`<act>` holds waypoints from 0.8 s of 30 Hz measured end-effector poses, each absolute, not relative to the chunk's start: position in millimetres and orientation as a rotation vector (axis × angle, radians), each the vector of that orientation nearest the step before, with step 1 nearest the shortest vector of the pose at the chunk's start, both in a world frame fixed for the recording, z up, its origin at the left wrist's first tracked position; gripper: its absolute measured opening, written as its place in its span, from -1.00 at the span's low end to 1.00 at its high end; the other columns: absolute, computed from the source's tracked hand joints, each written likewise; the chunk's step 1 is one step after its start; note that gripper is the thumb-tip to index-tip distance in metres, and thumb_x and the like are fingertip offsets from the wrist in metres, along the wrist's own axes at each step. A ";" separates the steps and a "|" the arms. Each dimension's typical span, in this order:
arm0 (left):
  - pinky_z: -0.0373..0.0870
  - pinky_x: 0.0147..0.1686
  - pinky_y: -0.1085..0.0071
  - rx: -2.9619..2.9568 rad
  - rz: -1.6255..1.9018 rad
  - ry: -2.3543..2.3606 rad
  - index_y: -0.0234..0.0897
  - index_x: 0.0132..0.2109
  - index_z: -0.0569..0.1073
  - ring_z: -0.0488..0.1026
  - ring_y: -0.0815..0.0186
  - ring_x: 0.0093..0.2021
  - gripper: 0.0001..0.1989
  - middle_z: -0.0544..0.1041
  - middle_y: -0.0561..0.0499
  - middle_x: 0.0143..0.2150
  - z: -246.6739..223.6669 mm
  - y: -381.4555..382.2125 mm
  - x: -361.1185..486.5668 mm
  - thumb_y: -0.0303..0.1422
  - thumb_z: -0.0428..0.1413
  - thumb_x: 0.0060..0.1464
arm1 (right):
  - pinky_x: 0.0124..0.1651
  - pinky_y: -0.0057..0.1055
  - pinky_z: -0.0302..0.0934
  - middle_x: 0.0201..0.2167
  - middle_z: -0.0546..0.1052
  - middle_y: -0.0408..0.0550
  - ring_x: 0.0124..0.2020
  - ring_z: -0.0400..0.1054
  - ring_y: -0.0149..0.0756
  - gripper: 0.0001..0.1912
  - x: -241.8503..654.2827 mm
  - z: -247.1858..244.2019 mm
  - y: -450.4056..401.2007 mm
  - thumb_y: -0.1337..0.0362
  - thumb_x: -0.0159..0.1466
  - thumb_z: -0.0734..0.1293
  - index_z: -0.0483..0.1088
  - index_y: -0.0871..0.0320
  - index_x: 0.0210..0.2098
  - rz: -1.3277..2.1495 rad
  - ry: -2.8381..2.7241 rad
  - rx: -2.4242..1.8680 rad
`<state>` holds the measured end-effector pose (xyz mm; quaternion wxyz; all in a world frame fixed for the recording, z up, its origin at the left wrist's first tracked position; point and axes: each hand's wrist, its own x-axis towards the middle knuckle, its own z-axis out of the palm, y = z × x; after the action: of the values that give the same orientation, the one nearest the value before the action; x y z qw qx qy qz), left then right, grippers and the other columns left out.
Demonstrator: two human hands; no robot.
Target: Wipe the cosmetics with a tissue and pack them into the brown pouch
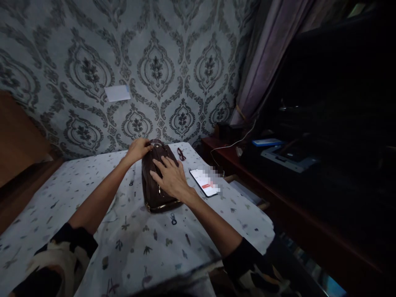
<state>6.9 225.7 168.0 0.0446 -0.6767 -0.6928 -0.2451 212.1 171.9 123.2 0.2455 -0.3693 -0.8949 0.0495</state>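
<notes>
A dark brown bag (148, 181) with gold zippers rests on the white patterned tablecloth. At its far left top edge is my left hand (138, 150), its fingers bent over the bag's edge near a strap fitting; what they may pinch is too small to make out. My right hand (171, 176) lies flat on the bag's top with the fingers spread. Just right of the bag is a phone (204, 183) with its screen lit. Dark red glasses (181, 154) lie beyond my right hand.
Patterned wallpaper stands behind the table (198, 243). A white card (118, 93) is on the wall. On the right, a dark red surface (216, 144) holds a cable and dark items. An orange-brown panel (18, 140) is at the left.
</notes>
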 end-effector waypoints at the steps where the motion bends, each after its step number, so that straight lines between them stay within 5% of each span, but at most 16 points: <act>1: 0.07 -0.41 0.39 -2.049 -0.734 -2.120 -0.28 -0.39 0.50 0.30 0.29 -0.43 -0.80 0.41 0.06 -0.54 167.4 225.4 8.3 -0.27 0.10 0.09 | 0.34 0.15 -0.12 0.36 0.24 0.11 0.39 0.05 -0.03 -0.46 212.2 123.7 171.8 -0.03 0.43 0.10 0.24 0.04 0.30 0.136 -2.447 -1.012; 12: 0.15 -0.35 0.38 -1.986 -0.662 -2.161 -0.28 -0.34 0.53 0.37 0.23 -0.35 -0.80 0.50 -0.02 -0.44 166.1 227.4 10.8 -0.30 0.06 0.13 | 0.35 0.15 -0.15 0.37 0.23 0.10 0.40 0.01 -0.02 -0.46 211.8 126.5 171.7 -0.05 0.43 0.07 0.30 0.05 0.26 0.156 -2.481 -1.034; 20: 0.06 -0.42 0.39 -2.049 -0.766 -2.143 -0.27 -0.44 0.47 0.25 0.30 -0.45 -0.78 0.35 0.07 -0.57 166.8 225.1 8.8 -0.26 0.07 0.08 | 0.35 0.15 -0.15 0.37 0.23 0.12 0.40 0.01 -0.02 -0.42 212.7 127.3 169.9 -0.05 0.43 0.08 0.19 0.10 0.33 0.166 -2.468 -1.033; 24: 0.02 -0.45 0.39 -2.100 -0.854 -2.122 -0.27 -0.49 0.43 0.21 0.33 -0.48 -0.79 0.30 0.10 -0.60 165.4 225.4 7.0 -0.27 0.08 0.03 | 0.33 0.16 -0.12 0.36 0.25 0.08 0.39 0.03 -0.01 -0.45 213.2 126.3 170.5 -0.04 0.44 0.08 0.15 -0.05 0.35 0.148 -2.468 -1.016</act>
<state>7.0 225.4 165.4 0.0180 -0.6762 -0.6833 -0.2748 213.2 170.5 126.3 0.2323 -0.3697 -0.8980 0.0540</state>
